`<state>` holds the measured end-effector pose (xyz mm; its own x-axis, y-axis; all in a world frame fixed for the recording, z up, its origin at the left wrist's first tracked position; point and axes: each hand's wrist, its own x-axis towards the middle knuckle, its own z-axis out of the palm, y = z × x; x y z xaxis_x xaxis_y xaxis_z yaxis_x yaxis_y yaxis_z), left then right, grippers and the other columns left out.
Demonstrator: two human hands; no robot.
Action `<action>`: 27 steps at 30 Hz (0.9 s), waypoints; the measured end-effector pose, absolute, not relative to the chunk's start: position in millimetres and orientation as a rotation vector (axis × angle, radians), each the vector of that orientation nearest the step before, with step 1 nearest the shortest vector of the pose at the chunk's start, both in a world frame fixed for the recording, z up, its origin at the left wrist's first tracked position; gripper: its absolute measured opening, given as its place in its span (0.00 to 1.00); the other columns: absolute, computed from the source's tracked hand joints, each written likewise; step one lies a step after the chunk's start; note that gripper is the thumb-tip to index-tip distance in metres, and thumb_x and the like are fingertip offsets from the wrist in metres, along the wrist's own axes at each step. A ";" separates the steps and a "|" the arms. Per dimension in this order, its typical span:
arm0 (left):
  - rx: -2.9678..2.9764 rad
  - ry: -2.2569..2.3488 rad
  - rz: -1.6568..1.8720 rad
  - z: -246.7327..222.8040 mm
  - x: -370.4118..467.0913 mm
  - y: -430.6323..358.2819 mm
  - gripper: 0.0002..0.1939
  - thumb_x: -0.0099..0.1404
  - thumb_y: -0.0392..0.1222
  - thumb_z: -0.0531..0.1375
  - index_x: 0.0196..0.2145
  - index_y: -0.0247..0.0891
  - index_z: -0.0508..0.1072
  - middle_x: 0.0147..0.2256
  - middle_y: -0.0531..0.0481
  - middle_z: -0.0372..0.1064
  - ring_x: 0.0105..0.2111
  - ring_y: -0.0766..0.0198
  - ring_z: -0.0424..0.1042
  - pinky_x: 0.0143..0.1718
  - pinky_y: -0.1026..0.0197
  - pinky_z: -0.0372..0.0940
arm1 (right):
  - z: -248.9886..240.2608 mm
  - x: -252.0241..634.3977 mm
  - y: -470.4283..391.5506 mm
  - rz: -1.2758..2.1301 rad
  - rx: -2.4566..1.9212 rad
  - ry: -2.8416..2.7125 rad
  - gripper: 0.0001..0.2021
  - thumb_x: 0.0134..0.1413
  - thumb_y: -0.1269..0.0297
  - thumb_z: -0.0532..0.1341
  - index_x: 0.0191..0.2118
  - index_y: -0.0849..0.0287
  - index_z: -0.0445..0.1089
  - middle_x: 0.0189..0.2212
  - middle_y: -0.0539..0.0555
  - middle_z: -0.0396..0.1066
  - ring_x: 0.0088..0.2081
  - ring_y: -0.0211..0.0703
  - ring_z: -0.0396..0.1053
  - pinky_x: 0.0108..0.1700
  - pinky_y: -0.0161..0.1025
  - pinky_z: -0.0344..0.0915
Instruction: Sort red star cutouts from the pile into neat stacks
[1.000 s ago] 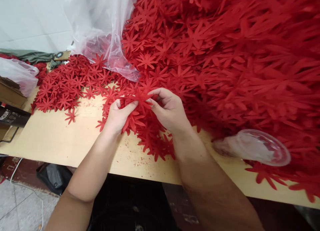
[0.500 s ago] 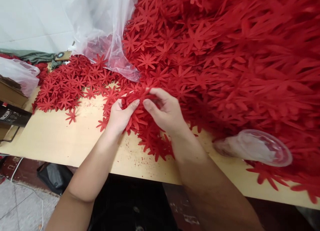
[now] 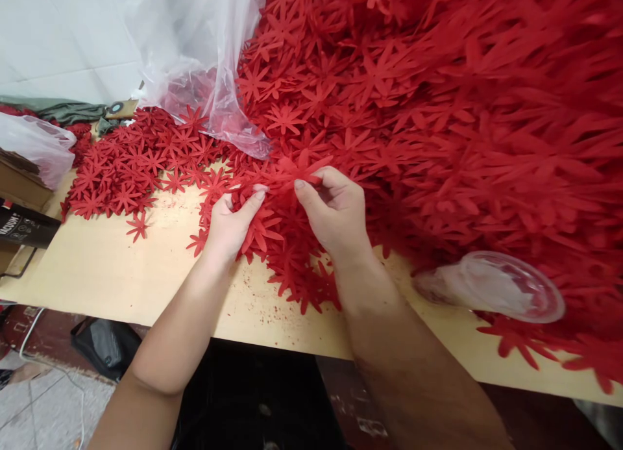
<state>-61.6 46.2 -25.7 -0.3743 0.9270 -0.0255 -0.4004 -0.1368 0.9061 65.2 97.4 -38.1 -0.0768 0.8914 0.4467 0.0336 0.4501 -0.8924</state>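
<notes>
Your left hand and right hand meet above the middle of the table, nearer its front edge than the heap behind. In your right hand you grip a red flower between thumb and forefinger; it is slightly blurred, and its petals spread towards your left hand. Your left thumb and forefinger come together just beside it, but I cannot tell whether they pinch a petal, since more red shapes crowd that spot.

Under and between your hands lies a loose cluster of flowers, reaching down towards the front edge, with red crumbs scattered on the bare wood below it. Beyond your right hand, a large heap of the same flowers covers the back and right of the table. A smaller pile lies towards the left edge, with a single flower just in front of it.

A clear plastic bag stands between the two heaps at the back. To the right of your right forearm, a clear plastic cup lies on its side near the front edge, touching the heap.
</notes>
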 end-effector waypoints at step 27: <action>0.678 1.089 1.611 -28.7 -59.1 44.7 0.17 0.51 0.46 0.67 0.38 0.37 0.72 0.30 0.53 0.73 0.26 0.71 0.70 0.31 0.65 0.66 | -46.3 53.2 85.7 0.646 -0.838 -1.770 0.04 0.51 0.67 0.60 0.35 0.56 0.67 0.32 0.51 0.72 0.35 0.42 0.70 0.40 0.42 0.68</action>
